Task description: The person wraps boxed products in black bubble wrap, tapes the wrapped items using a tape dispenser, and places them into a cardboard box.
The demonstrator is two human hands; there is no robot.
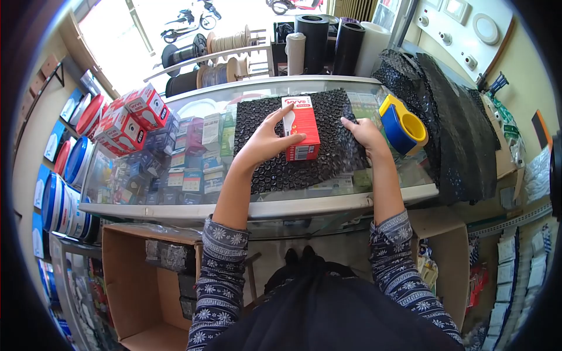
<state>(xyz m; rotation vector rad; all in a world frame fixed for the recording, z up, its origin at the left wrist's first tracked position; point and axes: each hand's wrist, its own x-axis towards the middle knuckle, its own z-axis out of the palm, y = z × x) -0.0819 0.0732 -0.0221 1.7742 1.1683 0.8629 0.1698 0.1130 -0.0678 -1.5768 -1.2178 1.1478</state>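
Note:
A sheet of black bubble wrap (263, 172) lies on the glass counter. On top of it rests a red-and-white cardboard box (302, 126) with a bulb-like picture on its face. My left hand (266, 139) holds this box from the left, thumb across its front and fingers along its upper left side. At the sheet's right edge, my right hand (367, 136) pinches the bubble wrap, which is slightly lifted and blurred there. Just right of that hand stands a blue and yellow tape dispenser (404, 126).
Several similar red-and-white boxes (126, 126) are stacked at the counter's left end. More bubble wrap (462, 128) drapes over the right end. Behind the glass counter (257, 212) are black rolls (312, 44) and cable spools (225, 44). An open carton (132, 281) stands below left.

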